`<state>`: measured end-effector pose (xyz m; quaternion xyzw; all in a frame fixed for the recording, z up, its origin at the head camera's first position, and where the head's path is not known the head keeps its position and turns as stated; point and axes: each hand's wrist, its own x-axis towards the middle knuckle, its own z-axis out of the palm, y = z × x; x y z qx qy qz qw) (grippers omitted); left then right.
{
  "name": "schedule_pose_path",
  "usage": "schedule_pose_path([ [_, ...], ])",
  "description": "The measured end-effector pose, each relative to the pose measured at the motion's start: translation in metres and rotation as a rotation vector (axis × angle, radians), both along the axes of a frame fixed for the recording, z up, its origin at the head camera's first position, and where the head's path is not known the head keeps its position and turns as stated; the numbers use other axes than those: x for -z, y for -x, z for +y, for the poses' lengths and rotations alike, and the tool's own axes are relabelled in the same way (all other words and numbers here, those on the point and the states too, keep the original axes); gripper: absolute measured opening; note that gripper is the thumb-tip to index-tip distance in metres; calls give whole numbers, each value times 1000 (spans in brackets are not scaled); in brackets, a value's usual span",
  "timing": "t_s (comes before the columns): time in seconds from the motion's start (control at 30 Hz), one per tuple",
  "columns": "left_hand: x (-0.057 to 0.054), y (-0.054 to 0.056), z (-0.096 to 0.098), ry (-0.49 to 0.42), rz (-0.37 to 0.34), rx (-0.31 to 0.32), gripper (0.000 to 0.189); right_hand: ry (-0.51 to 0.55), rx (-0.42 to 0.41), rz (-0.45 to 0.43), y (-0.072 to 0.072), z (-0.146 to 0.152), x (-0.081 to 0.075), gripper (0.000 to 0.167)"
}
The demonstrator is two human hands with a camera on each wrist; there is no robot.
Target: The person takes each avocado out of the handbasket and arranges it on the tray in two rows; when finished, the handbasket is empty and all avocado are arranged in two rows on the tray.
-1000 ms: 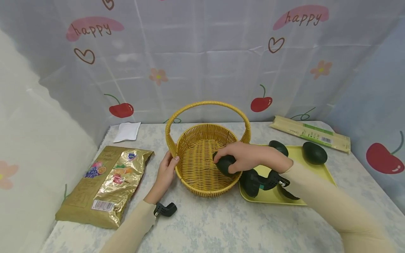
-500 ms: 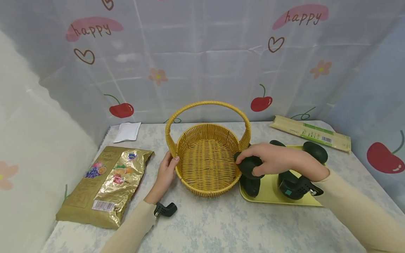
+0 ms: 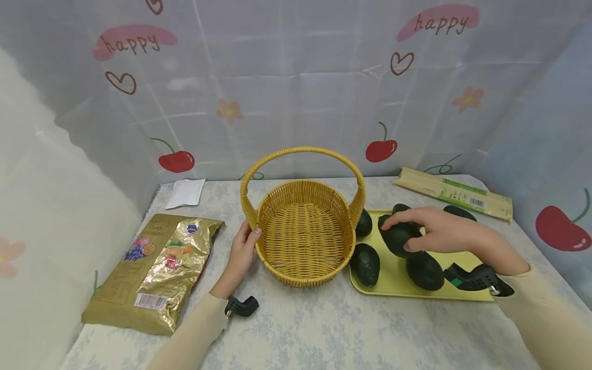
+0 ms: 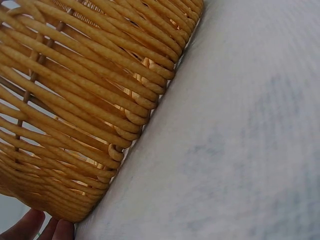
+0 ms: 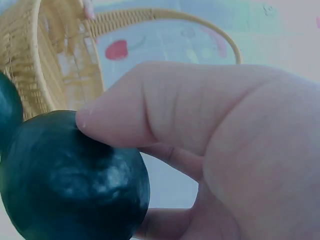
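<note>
My left hand (image 3: 241,254) grips the left side of a yellow wicker basket (image 3: 305,281), thumb over the rim beneath the foot of its tall arched handle. Bare woven floor shows inside the basket. Over the yellow tray (image 3: 390,275) to its right, my right hand (image 3: 439,229) holds a dark green avocado (image 3: 398,240) between thumb and fingers. The right wrist view shows the thumb pressed on the glossy avocado (image 5: 75,180). Several more avocados lie on the tray, among them one at the front left (image 3: 365,265) and one at the front middle (image 3: 424,272).
A gold candy bag (image 3: 152,272) lies on the left of the flowered tablecloth (image 3: 296,329), with a small white packet (image 3: 186,193) behind it. At the back right is a long pale green packet (image 3: 455,194). A printed curtain (image 3: 300,103) closes off the back.
My right hand has carried the avocado from inside the basket, out over its right rim, to above the tray. My left hand and the basket have stayed in place.
</note>
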<state>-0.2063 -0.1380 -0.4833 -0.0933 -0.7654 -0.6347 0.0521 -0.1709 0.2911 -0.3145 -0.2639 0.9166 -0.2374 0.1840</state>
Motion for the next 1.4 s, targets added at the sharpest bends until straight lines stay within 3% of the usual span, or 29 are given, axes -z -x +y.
schedule_pose_path([
  [0.23, 0, -1, 1, -6, -3, 5, 53, -32, 102, 66, -6, 37, 5, 44],
  [0.4, -2, -1, 1, -8, 1, -3, 53, 3, 157, 113, -9, 67, 15, 43],
  [0.7, -2, -1, 1, -12, 4, 0, 53, 139, 216, 39, -26, 113, 38, 43],
  [1.03, -1, 1, 1, -8, -8, -9, 53, 234, 288, -87, -43, 137, 68, 44],
  [1.17, -1, 0, 1, -11, -13, -6, 52, 236, 325, -77, -51, 141, 77, 43],
  [1.4, -1, 1, 1, -9, -12, -7, 52, 141, 439, -97, -59, 143, 88, 44],
])
